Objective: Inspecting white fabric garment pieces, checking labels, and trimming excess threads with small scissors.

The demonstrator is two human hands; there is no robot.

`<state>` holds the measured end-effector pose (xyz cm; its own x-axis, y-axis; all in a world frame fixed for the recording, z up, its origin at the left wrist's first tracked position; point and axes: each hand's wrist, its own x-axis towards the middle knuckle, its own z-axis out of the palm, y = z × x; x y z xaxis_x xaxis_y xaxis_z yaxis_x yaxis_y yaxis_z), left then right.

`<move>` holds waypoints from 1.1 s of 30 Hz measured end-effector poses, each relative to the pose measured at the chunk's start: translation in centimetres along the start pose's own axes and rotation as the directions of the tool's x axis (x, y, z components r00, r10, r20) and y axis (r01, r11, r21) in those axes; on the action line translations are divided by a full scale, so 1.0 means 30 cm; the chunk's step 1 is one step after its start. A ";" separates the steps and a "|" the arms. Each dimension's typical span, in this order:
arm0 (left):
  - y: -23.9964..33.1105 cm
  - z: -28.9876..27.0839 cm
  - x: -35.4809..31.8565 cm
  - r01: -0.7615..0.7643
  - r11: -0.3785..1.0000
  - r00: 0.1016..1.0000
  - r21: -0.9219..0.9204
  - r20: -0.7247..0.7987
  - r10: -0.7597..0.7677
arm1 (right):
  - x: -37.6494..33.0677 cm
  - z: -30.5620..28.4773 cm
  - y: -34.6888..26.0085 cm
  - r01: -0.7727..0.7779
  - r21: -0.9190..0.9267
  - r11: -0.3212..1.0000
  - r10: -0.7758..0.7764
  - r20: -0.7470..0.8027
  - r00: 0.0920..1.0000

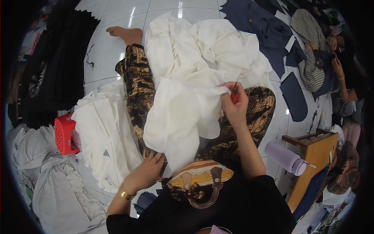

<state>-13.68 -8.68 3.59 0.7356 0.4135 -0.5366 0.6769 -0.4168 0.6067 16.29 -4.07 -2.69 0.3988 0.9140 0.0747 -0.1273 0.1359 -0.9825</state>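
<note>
White cloth [175, 113] is spread over my lap and thighs, with more of it heaped beyond, between my legs. My right hand [236, 107] pinches an edge of this cloth and also holds small red-handled thread snips [234, 96], whose dark blades point away from me. My left hand [147, 171] rests on my left thigh beside the cloth's near-left edge. Its fingers lie apart and loosely bent, and I see nothing in them. A striped yellow and brown handbag [200, 174] sits in my lap, against the cloth.
At my left are stacked white pieces [107, 136], a red plastic stool [65, 134], grey cloth [58, 187] and black fabric [58, 62]. Navy cloth [265, 31] lies far right. A lilac bottle [284, 158] and wooden stool [313, 167] are at right, near another person's hands [338, 66].
</note>
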 end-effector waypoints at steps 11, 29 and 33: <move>0.115 -0.230 0.085 -0.175 0.980 0.929 0.098 -0.313 0.197 | -0.207 0.102 -0.200 0.524 -0.073 0.848 -0.360 0.646 0.673; 0.094 -0.003 0.321 0.273 0.958 0.873 -0.085 -0.398 -0.283 | 0.038 0.075 0.130 0.138 -0.547 0.826 0.242 0.565 0.789; 0.112 -0.029 0.386 0.084 0.865 0.825 -0.495 -0.452 -0.339 | 0.105 0.094 0.005 -0.068 -0.341 0.938 0.182 0.315 0.931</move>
<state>-2.92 -4.57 -0.07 0.3649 0.8485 -0.3834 0.6338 0.0754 0.7699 14.96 -0.10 -2.12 0.0617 0.9965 -0.0557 0.1630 -0.0651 -0.9845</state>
